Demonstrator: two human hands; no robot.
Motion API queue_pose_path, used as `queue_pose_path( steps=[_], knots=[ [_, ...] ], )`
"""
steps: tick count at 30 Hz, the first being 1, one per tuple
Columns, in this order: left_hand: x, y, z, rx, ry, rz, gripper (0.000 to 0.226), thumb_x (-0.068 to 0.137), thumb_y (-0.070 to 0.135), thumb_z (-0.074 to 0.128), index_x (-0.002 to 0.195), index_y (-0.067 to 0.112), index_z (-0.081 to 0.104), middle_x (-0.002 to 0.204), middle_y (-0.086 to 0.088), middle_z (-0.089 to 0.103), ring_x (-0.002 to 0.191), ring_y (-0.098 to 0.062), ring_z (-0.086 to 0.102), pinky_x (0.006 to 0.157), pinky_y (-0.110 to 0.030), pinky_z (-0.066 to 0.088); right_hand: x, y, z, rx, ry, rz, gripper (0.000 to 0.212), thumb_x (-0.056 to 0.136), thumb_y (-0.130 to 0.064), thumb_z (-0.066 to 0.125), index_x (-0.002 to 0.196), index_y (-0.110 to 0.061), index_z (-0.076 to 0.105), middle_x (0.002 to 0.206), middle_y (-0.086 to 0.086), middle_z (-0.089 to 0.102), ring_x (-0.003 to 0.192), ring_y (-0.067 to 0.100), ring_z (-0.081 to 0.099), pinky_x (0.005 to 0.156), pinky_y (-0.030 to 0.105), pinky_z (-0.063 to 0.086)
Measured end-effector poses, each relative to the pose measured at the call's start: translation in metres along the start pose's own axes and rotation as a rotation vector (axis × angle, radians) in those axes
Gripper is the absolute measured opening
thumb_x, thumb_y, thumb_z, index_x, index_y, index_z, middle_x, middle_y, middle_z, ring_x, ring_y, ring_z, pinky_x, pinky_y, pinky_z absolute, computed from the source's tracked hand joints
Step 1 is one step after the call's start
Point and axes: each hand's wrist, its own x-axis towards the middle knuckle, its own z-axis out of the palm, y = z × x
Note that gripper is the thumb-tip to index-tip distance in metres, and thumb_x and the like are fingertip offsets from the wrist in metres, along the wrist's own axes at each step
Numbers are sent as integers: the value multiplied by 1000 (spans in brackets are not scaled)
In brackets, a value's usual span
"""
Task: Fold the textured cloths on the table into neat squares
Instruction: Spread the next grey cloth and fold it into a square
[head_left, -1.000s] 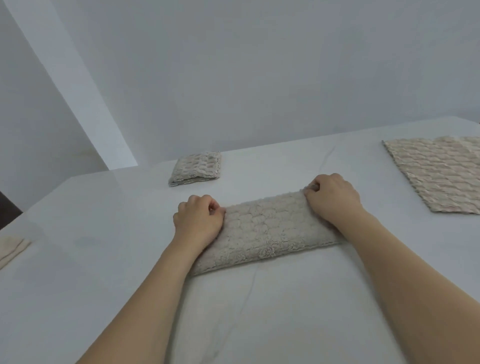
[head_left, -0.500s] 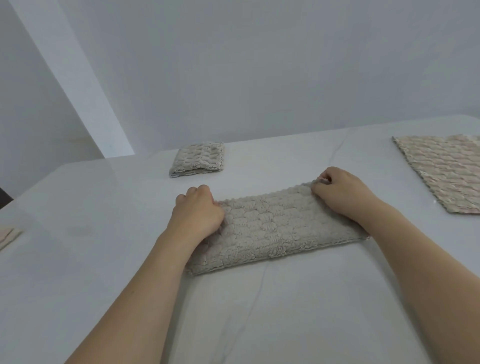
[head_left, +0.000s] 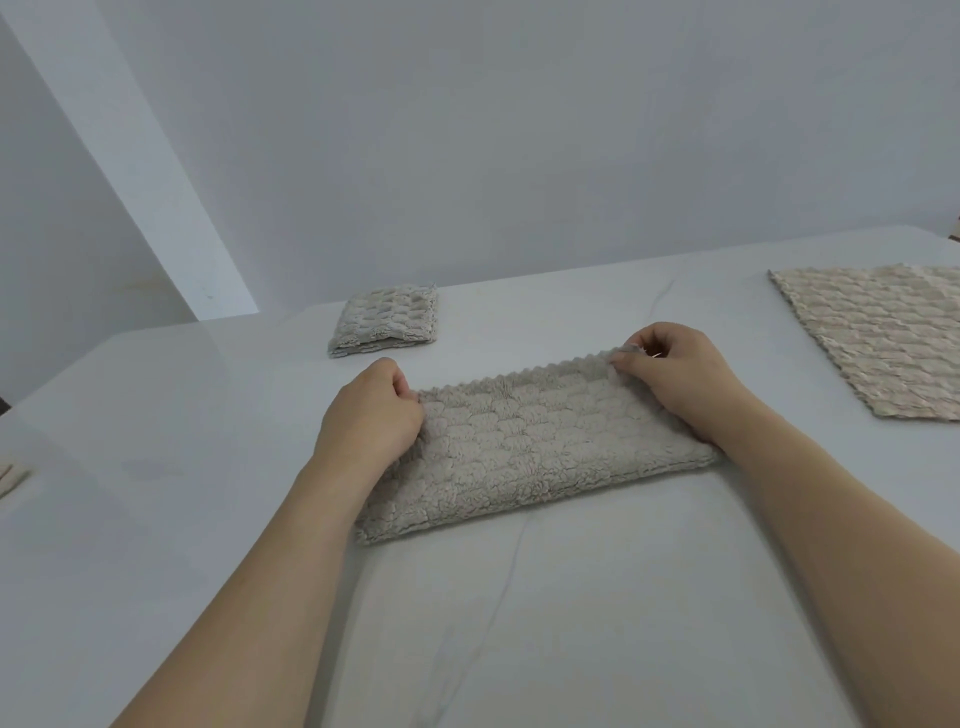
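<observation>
White table, faintly veined, spanning nearly the whole view below a pale wall.

Half-folded cloth, beige and bumpy-textured, lying flat as a long rectangle near the table's middle, tilted so that its right end sits farther from the viewer than its left. Zigzag-cut edge along the far side, rounded fold along the near side.

Unfolded cloth, same waffle-like texture, spread flat well to the right of the half-folded cloth, partly cut off by the picture's edge.

Left hand planted on the left end of the half-folded cloth, fingers curled under, knuckles up, fingertips tucked against the far left corner. Looks clamped on that corner, though the pinch itself hidden beneath the curled fingers. Forearm lying across the near left corner of the cloth.

Right hand at the far right corner of the half-folded cloth, thumb and fingers drawn together and pinching the zigzag edge, the corner lifted slightly off the table. Heel of the hand and wrist resting over the right end of the cloth.

Folded cloth, a compact square of the same fabric, beyond the half-folded cloth and a little to its left, layered edges facing the viewer, apart from both hands.

Sliver of another beige cloth far to the left of the half-folded cloth, mostly out of view.
</observation>
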Motion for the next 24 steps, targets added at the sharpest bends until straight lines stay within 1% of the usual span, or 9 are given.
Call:
queue_pose_path(
  steps=[3, 5, 8, 12, 14, 18, 19, 22, 24],
  knots=[
    [2, -4, 1, 7, -15, -16, 11, 95, 26, 52, 85, 21, 52, 83, 4, 61, 77, -18, 57, 60, -32, 36, 3, 3, 2, -108, 25, -32, 17, 85, -33, 71, 83, -18, 63, 72, -4, 58, 56, 11, 48, 57, 26, 38],
    [4, -7, 2, 1, -41, -39, 11, 95, 27, 52, 85, 22, 53, 84, 3, 63, 79, -20, 59, 62, -31, 38, 4, 4, 2, -144, 30, -51, 16, 85, -33, 71, 88, -19, 63, 76, -3, 58, 63, 13, 50, 62, 28, 40],
    [5, -9, 3, -23, -55, -47, 9, 95, 24, 49, 88, 22, 54, 86, 3, 62, 80, -18, 58, 63, -32, 39, 4, 2, 1, -172, -2, -44, 15, 88, -32, 67, 99, -24, 63, 80, -6, 57, 64, 11, 51, 66, 28, 41],
    [3, -6, 3, 10, -69, -41, 19, 99, 28, 44, 96, 16, 58, 95, 1, 62, 90, -22, 58, 71, -33, 40, 2, -6, 2, -320, -66, -14, 17, 92, -32, 60, 86, -16, 63, 71, -2, 59, 61, 16, 52, 54, 26, 36],
    [2, -5, 3, 42, -76, -33, 25, 101, 32, 41, 95, 13, 57, 96, -2, 61, 90, -23, 56, 71, -33, 38, 2, -9, 1, -340, -79, -2, 20, 93, -32, 59, 84, -14, 60, 72, -1, 57, 65, 18, 51, 54, 27, 34],
    [1, -4, 3, -7, -73, -59, 24, 101, 35, 42, 98, 13, 51, 99, -5, 60, 90, -26, 55, 71, -35, 37, 5, -16, 2, -354, -41, -7, 11, 92, -24, 61, 86, -15, 58, 79, -5, 58, 82, 21, 55, 64, 29, 37],
    [-1, -4, 3, 22, -57, -60, 24, 100, 35, 43, 100, 12, 49, 102, -7, 60, 93, -28, 55, 74, -36, 39, 6, -16, 2, -347, -22, -7, 10, 90, -22, 63, 85, -15, 58, 79, -5, 59, 83, 22, 57, 66, 29, 38],
    [-7, -2, 5, 313, 71, 4, 26, 97, 32, 46, 110, 10, 49, 116, -13, 53, 109, -36, 48, 90, -45, 38, 3, -17, 2, -361, 24, 3, 9, 88, -21, 65, 85, -14, 61, 87, 2, 65, 87, 23, 59, 70, 29, 42],
    [-12, 14, 5, 262, 104, 79, 23, 96, 27, 47, 112, 12, 50, 122, -12, 47, 114, -34, 43, 94, -44, 35, -1, -22, 4, -517, 97, -45, 13, 91, -21, 58, 100, -13, 63, 104, 7, 65, 98, 27, 57, 79, 34, 43]
  ],
)
